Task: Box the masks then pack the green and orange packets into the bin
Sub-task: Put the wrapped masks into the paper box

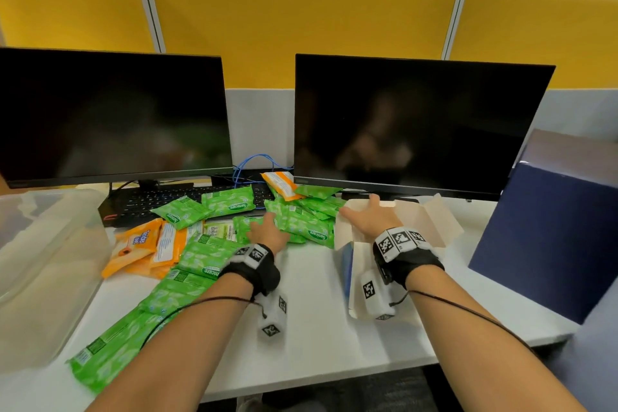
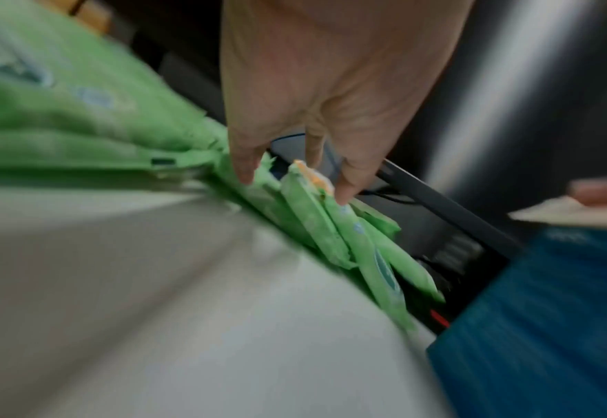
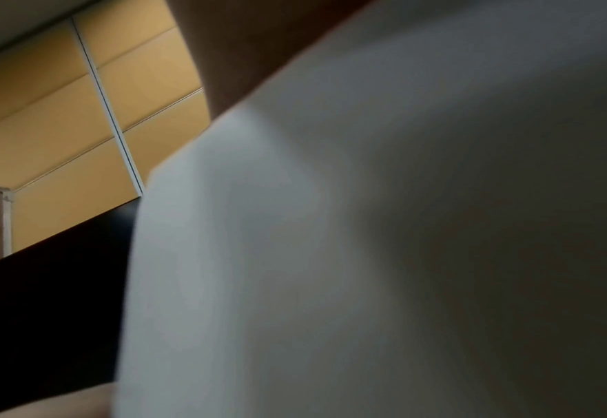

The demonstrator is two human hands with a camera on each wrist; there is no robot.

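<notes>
Several green packets [image 1: 302,222] lie heaped in the middle of the white desk, with more green ones [image 1: 174,294] strung toward the front left. Orange packets [image 1: 147,247] lie left of the heap, and one orange packet [image 1: 281,186] rests at the back. My left hand [image 1: 267,227] reaches into the heap with straight fingers [image 2: 344,192] touching the green packets [image 2: 312,226]. The mask box [image 1: 424,224] stands open on the right, its blue side [image 2: 531,325] toward the heap. My right hand [image 1: 369,216] lies flat and spread over the box's flaps. A white flap [image 3: 366,226] fills the right wrist view.
A clear plastic bin [image 1: 43,254] stands at the left edge. Two dark monitors [image 1: 110,114] [image 1: 418,124] and a black keyboard [image 1: 157,201] line the back. A tall dark blue box [image 1: 548,237] stands at the right. Bare desk [image 1: 311,328] lies between my forearms.
</notes>
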